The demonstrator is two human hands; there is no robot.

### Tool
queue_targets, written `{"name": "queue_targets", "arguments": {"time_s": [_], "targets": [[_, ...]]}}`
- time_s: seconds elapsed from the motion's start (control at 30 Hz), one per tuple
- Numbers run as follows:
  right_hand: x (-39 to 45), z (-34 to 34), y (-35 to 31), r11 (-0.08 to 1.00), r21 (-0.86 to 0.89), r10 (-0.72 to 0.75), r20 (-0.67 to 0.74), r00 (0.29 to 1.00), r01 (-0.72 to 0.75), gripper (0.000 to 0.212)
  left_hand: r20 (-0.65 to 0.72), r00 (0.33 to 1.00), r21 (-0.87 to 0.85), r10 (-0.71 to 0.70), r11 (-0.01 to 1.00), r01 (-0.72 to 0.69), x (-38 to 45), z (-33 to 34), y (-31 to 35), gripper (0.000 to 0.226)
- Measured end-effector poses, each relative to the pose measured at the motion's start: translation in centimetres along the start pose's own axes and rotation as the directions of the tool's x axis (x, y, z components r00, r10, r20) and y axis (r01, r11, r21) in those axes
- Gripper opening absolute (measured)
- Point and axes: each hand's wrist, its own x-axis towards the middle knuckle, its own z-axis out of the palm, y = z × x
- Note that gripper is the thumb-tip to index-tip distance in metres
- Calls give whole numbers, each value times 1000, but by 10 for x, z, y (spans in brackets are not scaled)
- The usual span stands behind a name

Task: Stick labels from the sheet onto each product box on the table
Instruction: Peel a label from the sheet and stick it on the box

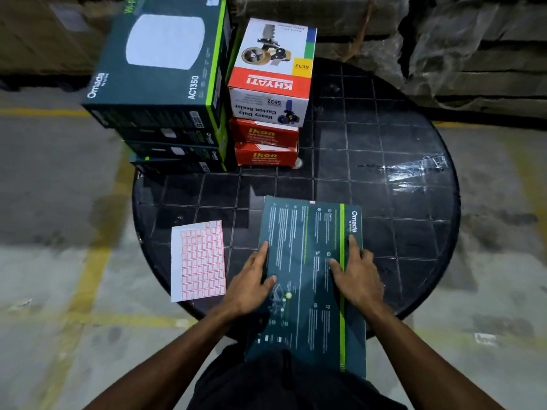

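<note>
"Omada AC1350" on teal box (157,63); "KHYATI S632" on white box (270,75); "Ikon" on red boxes (265,143).

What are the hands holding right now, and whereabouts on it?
Both hands are on the teal Omada box in front. The left hand holds its left edge, thumb on top; the right hand rests flat on its top face near the green stripe.
</note>
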Motion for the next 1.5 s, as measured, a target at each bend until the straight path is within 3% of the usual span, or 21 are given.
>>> {"name": "queue_targets", "arguments": {"time_s": [0.17,0.23,0.4,0.53,0.6,0.7,0.93,1.07,1.23,1.5], "targets": [[31,-14,-15,999,15,-36,-11,999,36,77,-84,996,-152,12,988,-25,30,-9,12,79],[43,-21,-22,997,46,-58,-18,998,59,76,-122,992,-132,21,991,-37,44,-18,13,75],[42,-19,-25,988,-25,-148,42,988,149,80,-137,988,140,68,989,-49,46,-22,8,65],[13,-4,-4,950,-175,-251,72,965,260,79,-112,967,438,229,885,-159,18,-7,-15,69],[-4,7,6,905,-290,-297,90,951,311,87,-22,960,500,279,834,-231,1,4,-30,81],[-19,20,16,831,-405,-351,153,924,382,119,60,950,552,307,782,-288,-18,13,-44,100],[-16,17,26,740,-462,-394,290,872,489,137,37,942,668,335,693,-273,-21,9,-46,95],[-17,16,27,698,-477,-459,274,845,534,129,8,943,678,334,691,-250,-25,12,-43,96],[-17,17,12,592,-421,-629,292,721,687,99,-97,951,612,293,771,-175,-35,7,-44,87],[-13,40,-81,575,-348,-704,249,665,740,56,-278,961,458,4,879,129,-40,-43,-100,82]]}}
